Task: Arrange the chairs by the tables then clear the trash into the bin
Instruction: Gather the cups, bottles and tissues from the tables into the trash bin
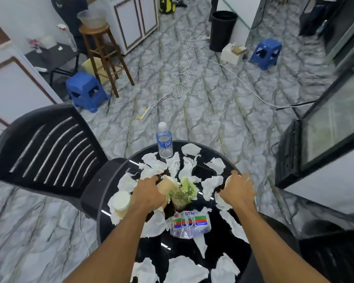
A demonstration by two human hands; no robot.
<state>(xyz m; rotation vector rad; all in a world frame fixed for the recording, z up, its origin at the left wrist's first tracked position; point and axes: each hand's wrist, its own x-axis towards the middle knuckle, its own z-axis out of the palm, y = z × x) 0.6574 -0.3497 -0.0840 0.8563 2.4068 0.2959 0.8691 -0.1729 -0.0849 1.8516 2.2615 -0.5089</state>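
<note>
Fingers (154,181) of left hand (149,193) curled round tan cup (168,185); right hand (238,190) fingers curled over second cup (227,180)

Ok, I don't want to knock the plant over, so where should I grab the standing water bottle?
Grip the water bottle round its labelled middle, reaching in from the near left. It stands upright and capped at the far edge of the table, and the plant sits nearer you, slightly to its right, so a left-side reach likely clears it.
</note>
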